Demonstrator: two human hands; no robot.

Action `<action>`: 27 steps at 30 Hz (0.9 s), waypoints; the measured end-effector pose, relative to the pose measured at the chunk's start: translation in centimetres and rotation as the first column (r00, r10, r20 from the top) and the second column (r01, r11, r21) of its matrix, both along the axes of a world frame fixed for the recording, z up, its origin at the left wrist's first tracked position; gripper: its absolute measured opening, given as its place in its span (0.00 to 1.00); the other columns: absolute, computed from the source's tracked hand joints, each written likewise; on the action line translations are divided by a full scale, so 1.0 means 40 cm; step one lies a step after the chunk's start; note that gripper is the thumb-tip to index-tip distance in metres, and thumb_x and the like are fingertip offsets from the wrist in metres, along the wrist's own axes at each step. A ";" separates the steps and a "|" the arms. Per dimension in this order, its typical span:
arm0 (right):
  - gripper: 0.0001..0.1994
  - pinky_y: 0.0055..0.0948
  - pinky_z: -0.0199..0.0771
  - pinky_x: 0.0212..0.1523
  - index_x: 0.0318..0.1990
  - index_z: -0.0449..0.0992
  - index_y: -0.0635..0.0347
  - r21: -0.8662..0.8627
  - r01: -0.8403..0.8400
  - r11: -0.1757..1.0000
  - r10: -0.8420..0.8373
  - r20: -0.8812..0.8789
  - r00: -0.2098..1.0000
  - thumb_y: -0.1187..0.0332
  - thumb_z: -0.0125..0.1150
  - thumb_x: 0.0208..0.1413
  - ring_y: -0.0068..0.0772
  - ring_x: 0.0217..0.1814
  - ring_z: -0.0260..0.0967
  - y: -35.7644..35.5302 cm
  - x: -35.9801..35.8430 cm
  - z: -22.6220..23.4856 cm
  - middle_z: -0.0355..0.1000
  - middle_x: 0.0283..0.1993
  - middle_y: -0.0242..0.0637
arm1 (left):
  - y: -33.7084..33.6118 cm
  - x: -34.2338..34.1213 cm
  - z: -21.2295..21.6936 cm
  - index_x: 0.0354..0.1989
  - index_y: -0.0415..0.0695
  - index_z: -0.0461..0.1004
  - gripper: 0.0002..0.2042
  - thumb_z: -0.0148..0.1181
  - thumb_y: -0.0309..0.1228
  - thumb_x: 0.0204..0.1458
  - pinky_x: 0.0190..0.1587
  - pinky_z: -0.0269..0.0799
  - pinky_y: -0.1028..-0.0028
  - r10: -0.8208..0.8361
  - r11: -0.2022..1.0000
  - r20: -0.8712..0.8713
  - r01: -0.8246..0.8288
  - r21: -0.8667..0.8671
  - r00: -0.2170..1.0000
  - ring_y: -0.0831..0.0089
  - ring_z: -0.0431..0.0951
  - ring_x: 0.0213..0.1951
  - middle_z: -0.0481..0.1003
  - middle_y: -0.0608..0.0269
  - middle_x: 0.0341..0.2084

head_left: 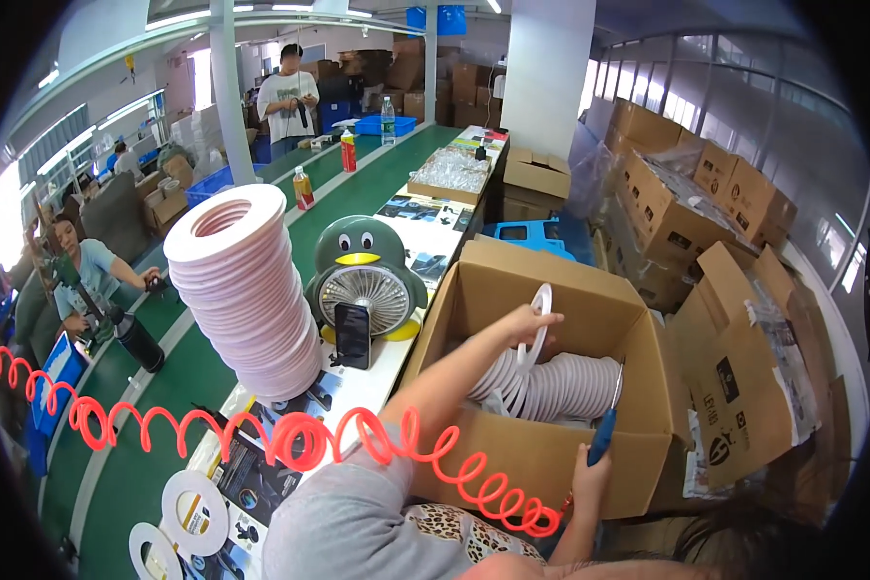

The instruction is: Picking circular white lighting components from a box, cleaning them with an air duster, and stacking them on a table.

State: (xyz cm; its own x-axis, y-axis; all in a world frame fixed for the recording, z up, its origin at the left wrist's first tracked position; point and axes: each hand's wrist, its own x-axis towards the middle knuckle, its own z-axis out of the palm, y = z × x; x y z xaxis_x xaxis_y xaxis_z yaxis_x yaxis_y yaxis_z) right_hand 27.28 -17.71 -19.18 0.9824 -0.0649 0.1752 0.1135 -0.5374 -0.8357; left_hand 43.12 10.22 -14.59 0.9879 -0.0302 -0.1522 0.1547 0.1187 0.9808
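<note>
My left hand [529,327] reaches over the open cardboard box [541,271] with its fingers closed on a thin white ring [535,333], which stands nearly edge-on. Inside the box, below that hand, lies a row of similar white rings [570,384] packed side by side. My right hand [591,476], at the box's near side, is wrapped round a blue air blow gun [602,437] whose thin metal nozzle points up over the box's rim. A red coiled hose [445,456] runs across from the left toward that hand.
A tall, leaning stack of white rings [246,300] stands on the table left of a penguin-shaped fan [367,280] and a phone [352,335]. Loose white discs [195,512] lie at lower left. Cardboard boxes [686,203] fill the right side. Two people work beyond the green conveyor [319,193].
</note>
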 end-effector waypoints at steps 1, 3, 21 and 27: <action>0.11 0.31 0.67 0.34 0.36 0.67 0.67 0.027 -0.025 0.999 0.024 0.030 0.999 0.68 0.56 0.52 0.32 0.30 0.67 -0.013 0.002 -0.010 0.67 0.28 0.38 | 0.025 -0.014 0.050 0.33 0.33 0.69 0.22 0.63 0.44 0.44 0.27 0.74 0.73 -0.013 0.999 0.060 0.010 0.054 0.998 0.70 0.77 0.27 0.73 0.59 0.22; 0.11 0.34 0.67 0.33 0.36 0.68 0.66 0.059 0.005 0.998 -0.007 0.046 0.999 0.66 0.57 0.51 0.37 0.30 0.69 -0.053 0.013 -0.034 0.69 0.27 0.40 | 0.044 -0.077 0.196 0.31 0.35 0.71 0.20 0.63 0.44 0.44 0.31 0.74 0.74 -0.077 0.958 0.178 0.023 0.287 0.981 0.72 0.77 0.27 0.74 0.58 0.24; 0.08 0.33 0.67 0.34 0.33 0.69 0.63 0.228 -0.092 0.969 0.070 0.099 0.993 0.67 0.57 0.51 0.36 0.30 0.68 -0.058 0.029 0.009 0.69 0.27 0.38 | 0.621 -0.922 0.681 0.49 0.36 0.61 0.22 0.42 0.44 0.58 0.39 0.76 0.66 0.654 0.386 0.748 -0.901 -0.197 0.116 0.60 0.77 0.37 0.73 0.44 0.36; 0.09 0.34 0.67 0.35 0.34 0.68 0.63 0.158 -0.069 0.985 0.056 0.086 0.995 0.68 0.58 0.50 0.37 0.31 0.69 -0.053 0.022 0.041 0.69 0.28 0.39 | 0.699 -0.956 0.621 0.40 0.38 0.65 0.20 0.42 0.46 0.57 0.32 0.76 0.71 0.791 0.238 0.607 -0.954 -0.184 0.081 0.65 0.78 0.31 0.75 0.50 0.29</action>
